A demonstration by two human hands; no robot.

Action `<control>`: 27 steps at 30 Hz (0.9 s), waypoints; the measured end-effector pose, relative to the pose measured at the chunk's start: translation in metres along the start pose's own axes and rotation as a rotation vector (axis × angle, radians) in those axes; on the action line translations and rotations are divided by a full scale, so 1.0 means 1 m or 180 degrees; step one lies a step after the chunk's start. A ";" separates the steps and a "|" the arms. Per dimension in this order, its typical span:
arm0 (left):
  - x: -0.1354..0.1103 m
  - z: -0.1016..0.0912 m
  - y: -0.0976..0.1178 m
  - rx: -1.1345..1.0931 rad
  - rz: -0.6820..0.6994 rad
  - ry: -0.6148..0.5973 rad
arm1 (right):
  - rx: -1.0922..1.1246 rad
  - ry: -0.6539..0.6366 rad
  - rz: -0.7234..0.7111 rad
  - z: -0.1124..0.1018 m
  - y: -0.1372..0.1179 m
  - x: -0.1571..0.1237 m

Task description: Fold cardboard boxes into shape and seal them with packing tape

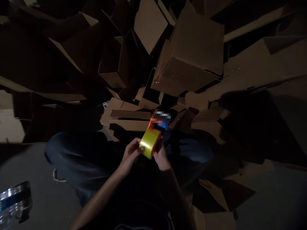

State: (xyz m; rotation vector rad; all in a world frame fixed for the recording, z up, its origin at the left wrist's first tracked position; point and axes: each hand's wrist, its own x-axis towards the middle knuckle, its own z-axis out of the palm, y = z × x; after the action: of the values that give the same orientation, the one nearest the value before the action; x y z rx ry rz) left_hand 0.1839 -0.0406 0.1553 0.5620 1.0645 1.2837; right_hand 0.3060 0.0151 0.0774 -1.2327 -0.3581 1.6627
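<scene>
Both my hands hold a handheld tape dispenser [153, 134] in front of my body, with its orange frame pointing away from me. A wide roll of shiny yellow tape [150, 143] is mounted on it. My left hand [130, 155] grips the roll's left side, its fingers curled over the rim. My right hand [161, 158] holds the right side of the dispenser, partly behind the roll. Past the orange frame, a blue part [163, 124] shows. A pixelated patch covers the far end.
Brown cardboard boxes [189, 54] and flattened cardboard pieces [127, 116] are heaped ahead of me and to both sides. My dark-trousered knees [72, 156] spread on either side. Grey floor [40, 182] shows at lower left, with a shiny silver and blue object [15, 199] on it.
</scene>
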 end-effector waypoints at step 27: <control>-0.004 -0.004 -0.001 0.0295 -0.0054 -0.0279 | -0.0213 0.0137 -0.0178 -0.008 -0.009 0.000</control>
State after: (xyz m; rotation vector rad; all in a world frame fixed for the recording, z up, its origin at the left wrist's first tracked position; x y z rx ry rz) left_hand 0.1810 -0.0459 0.1535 0.6720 1.0575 1.1889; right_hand 0.3173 0.0166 0.0801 -1.2946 -0.4211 1.5853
